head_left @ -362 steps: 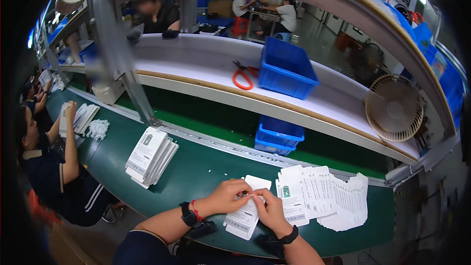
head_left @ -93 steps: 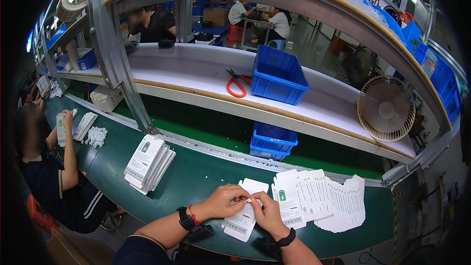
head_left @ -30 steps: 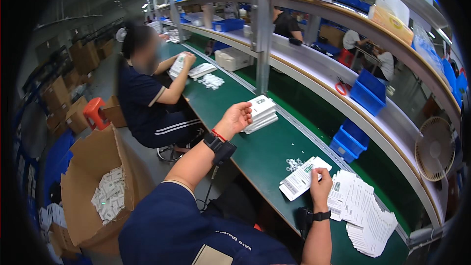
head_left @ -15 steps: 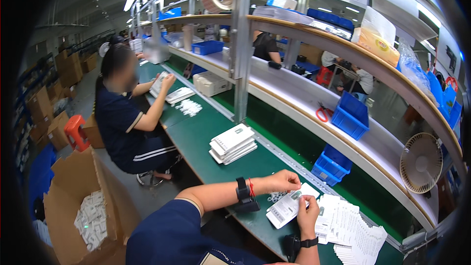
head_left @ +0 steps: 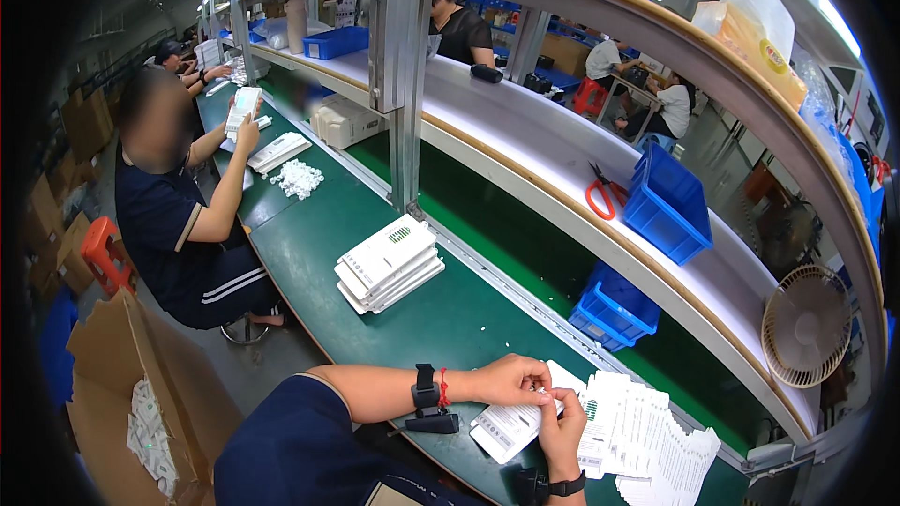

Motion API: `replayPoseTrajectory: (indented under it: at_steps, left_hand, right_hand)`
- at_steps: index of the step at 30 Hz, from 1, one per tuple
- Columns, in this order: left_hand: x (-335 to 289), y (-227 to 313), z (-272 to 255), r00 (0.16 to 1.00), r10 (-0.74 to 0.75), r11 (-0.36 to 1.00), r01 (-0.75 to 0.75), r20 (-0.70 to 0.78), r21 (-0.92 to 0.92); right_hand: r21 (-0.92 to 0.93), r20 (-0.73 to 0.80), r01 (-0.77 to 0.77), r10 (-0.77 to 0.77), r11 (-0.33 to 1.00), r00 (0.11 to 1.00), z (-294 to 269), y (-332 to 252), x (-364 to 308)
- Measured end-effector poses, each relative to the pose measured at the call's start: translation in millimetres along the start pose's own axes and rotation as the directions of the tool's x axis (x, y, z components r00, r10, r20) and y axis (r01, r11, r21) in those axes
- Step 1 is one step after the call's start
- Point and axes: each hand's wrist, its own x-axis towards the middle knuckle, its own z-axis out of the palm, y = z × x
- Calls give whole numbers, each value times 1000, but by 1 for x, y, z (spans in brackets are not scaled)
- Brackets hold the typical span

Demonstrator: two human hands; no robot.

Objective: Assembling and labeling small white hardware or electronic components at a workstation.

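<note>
My left hand (head_left: 514, 380) is closed in a pinch, its fingertips meeting those of my right hand (head_left: 562, 426), which is pinched too. Something tiny and whitish may be between them, too small and covered to make out. Just below the fingers, on the green bench (head_left: 319, 295), lies a flat white printed pack (head_left: 506, 433), partly covered by both hands. To the right of my right hand, white printed cards (head_left: 647, 431) are fanned out in overlapping rows.
A stack of white flat packs (head_left: 389, 262) stands on the bench to the left. Further off, a co-worker (head_left: 187, 169) handles a white pack near a pile of small white pieces (head_left: 298, 179). Blue bins (head_left: 614, 307), red-handled scissors (head_left: 605, 195) and a fan (head_left: 806, 326) line the shelving. A carton (head_left: 141, 394) stands lower left.
My two hands have come together, fingertips now touching where they were apart. The view has shifted, so bench and shelves sit further left. The small white rings beside my left hand are now hidden.
</note>
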Motion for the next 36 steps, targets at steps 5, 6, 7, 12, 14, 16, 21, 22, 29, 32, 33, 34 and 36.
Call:
replayPoseTrajectory:
  at_steps: [5, 6, 7, 12, 14, 16, 21, 22, 29, 32, 33, 34, 36]
  left_hand:
    - [-4, -7, 1, 999, -4, 999, 2, -39, -33]
    - [-3, -7, 1, 999, -1, 999, 0, -40, -35]
    - [-3, -6, 0, 1000, -10, 1000, 9, -28, -9]
    - [-5, -4, -1, 999, -23, 1000, 23, -22, 15]
    - [-5, -5, -3, 1000, -23, 1000, 23, -19, 20]
    - [-5, -3, -3, 1000, -27, 999, 27, -10, 21]
    - [-2, -3, -2, 1000, -6, 1000, 6, 12, 13]
    - [-2, -1, -3, 1000, -27, 1000, 27, 11, 8]
    - [-2, -5, -1, 999, -31, 999, 32, -35, 34]
    - [-4, -3, -2, 1000, -14, 997, 16, -25, 78]
    - [-7, -2, -4, 998, -54, 996, 56, -25, 76]
    - [-6, 0, -4, 996, -92, 993, 93, -16, 75]
    - [-8, 2, -3, 994, -103, 994, 102, 26, 47]
  right_hand:
    - [2, 99, -205, 204, 979, 974, -2, -14, -2]
    - [-1, 98, -203, 202, 979, 974, -3, -14, -2]
    - [-3, 101, -206, 205, 979, 973, -3, -13, -2]
    - [19, 102, -191, 188, 981, 977, -1, -21, -1]
    - [10, 99, -214, 212, 977, 972, 1, -16, -3]
    - [37, 46, -97, 95, 995, 994, 3, -10, -2]
    - [10, 46, -112, 112, 994, 993, -2, -7, -1]
    - [8, 43, -115, 114, 993, 992, -1, -7, 0]
    - [34, 85, -117, 113, 993, 990, -2, -2, 1]
    - [-12, 127, -140, 141, 990, 982, -6, -5, -2]
    - [-46, 151, -158, 164, 986, 975, -7, -9, -2]
    - [-52, 107, -169, 173, 984, 979, -7, -9, -4]
    - [-30, 112, -131, 134, 991, 985, -3, -5, -7]
